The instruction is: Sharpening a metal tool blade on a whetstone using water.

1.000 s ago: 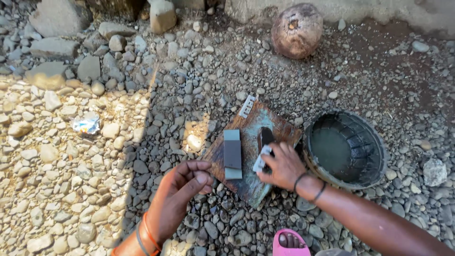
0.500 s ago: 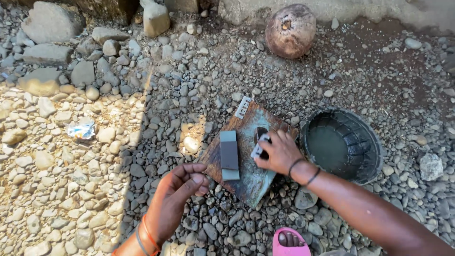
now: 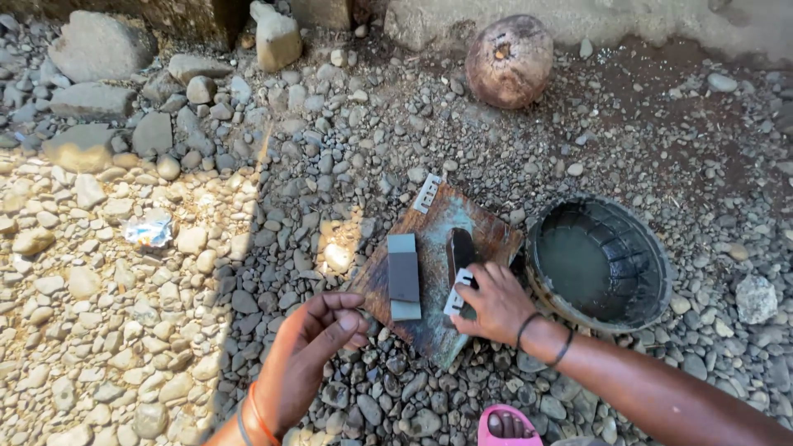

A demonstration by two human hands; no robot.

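A wet wooden board (image 3: 429, 256) lies on pebbly ground. On it rest a grey rectangular sharpening stone (image 3: 403, 275) and a dark knife (image 3: 459, 252) with a white patterned handle. My right hand (image 3: 494, 301) grips that handle at the board's near right edge. My left hand (image 3: 307, 347) hovers just left of the board's near corner, fingers curled and apart, holding nothing. A small white strip (image 3: 427, 193) lies at the board's far corner.
A black round basin of water (image 3: 599, 264) sits right of the board. A brown coconut (image 3: 509, 60) lies farther back. Large rocks (image 3: 95, 45) line the far left. A crumpled shiny wrapper (image 3: 149, 232) lies at left. A pink sandal (image 3: 509, 424) is below.
My left hand has drawn slightly back from the board. My right hand has shifted a little on the knife handle; the board and stone stay put.
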